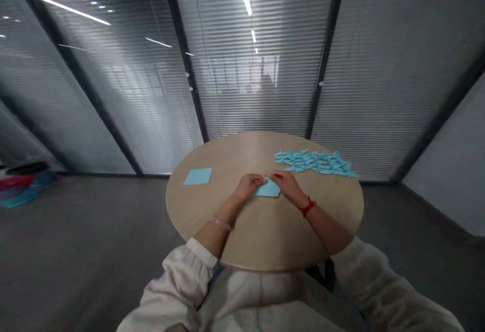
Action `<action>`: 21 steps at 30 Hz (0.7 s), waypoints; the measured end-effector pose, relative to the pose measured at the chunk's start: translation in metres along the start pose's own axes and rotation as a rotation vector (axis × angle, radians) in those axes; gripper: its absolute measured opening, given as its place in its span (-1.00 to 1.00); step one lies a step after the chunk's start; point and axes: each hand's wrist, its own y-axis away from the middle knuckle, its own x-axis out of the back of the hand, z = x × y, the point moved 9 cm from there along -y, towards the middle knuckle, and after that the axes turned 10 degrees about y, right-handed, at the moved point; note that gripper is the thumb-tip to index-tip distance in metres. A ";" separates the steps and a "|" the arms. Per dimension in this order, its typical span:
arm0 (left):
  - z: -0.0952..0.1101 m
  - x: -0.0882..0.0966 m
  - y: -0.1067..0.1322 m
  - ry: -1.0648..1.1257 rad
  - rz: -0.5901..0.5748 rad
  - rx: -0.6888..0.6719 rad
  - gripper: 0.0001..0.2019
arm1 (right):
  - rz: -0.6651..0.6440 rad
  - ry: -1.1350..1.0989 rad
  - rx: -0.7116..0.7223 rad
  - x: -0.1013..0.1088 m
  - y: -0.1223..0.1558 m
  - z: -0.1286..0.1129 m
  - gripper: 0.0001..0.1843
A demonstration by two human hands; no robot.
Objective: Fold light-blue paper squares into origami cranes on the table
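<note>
A light blue sheet of origami paper (269,189) lies on the round table in front of me, its far corners drawn inward under my fingers. My left hand (250,184) is closed on the paper's far left edge, fingertips pinched together. From the other side my right hand (285,180) pinches the far right edge close to the left fingertips. The fingers hide the paper's far tip, so the exact fold there cannot be made out.
Several folded blue paper cranes (314,161) stand in rows at the table's far right. A blue paper stack or sheet (197,176) lies on the left. The round wooden table (235,151) ends near my lap. Glass panels with blinds (261,104) stand behind it; baskets (22,190) sit far left.
</note>
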 end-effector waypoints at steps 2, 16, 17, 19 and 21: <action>-0.004 0.012 -0.003 0.007 0.100 0.009 -0.46 | 0.087 -0.002 -0.023 0.008 -0.001 0.002 -0.60; -0.003 0.036 -0.004 0.204 0.318 -0.051 -0.54 | -0.123 -0.430 -0.261 -0.012 0.006 0.003 -0.60; -0.004 0.032 -0.004 0.252 0.282 -0.028 -0.53 | -0.110 -0.430 -0.262 -0.011 0.006 0.004 -0.60; -0.006 0.023 -0.004 0.368 0.203 0.027 -0.52 | -0.057 -0.421 -0.271 -0.006 0.005 0.008 -0.60; -0.008 0.016 -0.003 0.443 0.155 0.070 -0.51 | 0.009 -0.423 -0.278 0.001 0.004 0.011 -0.59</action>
